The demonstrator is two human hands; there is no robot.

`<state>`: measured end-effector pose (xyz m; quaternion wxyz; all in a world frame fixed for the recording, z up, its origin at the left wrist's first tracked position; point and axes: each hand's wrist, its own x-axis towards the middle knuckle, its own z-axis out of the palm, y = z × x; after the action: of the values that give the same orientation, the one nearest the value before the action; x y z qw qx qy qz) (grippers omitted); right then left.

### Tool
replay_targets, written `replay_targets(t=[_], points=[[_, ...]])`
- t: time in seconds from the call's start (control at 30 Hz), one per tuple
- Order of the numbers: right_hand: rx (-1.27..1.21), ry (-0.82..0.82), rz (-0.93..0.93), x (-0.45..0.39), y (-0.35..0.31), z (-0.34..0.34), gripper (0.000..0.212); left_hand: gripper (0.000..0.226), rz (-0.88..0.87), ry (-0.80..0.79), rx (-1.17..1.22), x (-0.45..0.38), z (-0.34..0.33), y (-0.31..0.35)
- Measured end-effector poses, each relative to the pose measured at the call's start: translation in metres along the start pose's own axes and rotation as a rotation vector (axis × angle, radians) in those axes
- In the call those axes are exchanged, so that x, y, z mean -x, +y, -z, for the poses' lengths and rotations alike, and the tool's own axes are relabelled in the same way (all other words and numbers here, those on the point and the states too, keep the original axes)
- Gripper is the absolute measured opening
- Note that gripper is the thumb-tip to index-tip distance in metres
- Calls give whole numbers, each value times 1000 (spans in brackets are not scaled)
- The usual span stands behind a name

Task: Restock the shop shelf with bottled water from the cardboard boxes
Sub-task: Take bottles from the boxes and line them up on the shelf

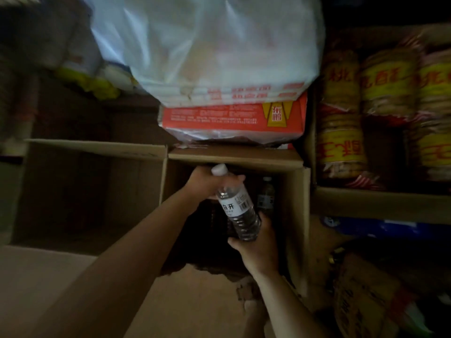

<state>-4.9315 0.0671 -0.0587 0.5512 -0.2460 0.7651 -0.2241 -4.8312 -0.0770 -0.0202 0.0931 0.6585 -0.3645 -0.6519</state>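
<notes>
Both hands are wrapped around one water bottle [238,206] right above the open cardboard box [296,215]: left hand [207,184] at the neck, right hand [256,242] under the base. Looks like another bottle [266,193] deeper inside, too dark to be sure. Next I need to carry this one to the shelf.

Open cardboard box [296,215] interior too dark; second bottle [266,194] barely visible, perhaps more hidden. Snack packs [388,81] blurred.

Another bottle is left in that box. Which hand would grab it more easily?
Probably the right hand: it holds only the bottle's base, nearest the remaining bottle. The left hand grips the neck, farther away.
</notes>
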Motion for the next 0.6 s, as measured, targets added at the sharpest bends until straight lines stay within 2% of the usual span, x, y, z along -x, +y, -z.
replay_targets(t=[0.13, 0.27, 0.33, 0.43, 0.5, 0.6], points=[[11, -57, 123, 38, -34, 31, 61, 25, -62, 9, -52, 56, 10, 39], [23, -89, 225, 91, -76, 70, 63, 31, -176, 27, -108, 118, 14, 92], [-7, -82, 264, 119, -97, 94, 58, 30, -226, -27, -152, 155, 14, 122], [-157, -104, 291, 156, -126, 130, 43, 42, -276, -150, -250, 210, 8, 169], [-205, -103, 356, 177, -147, 159, 42, 49, -302, -185, -303, 247, -2, 202], [-306, -119, 441, 212, -179, 212, 36, 37, -382, -236, -241, 295, -30, 248]])
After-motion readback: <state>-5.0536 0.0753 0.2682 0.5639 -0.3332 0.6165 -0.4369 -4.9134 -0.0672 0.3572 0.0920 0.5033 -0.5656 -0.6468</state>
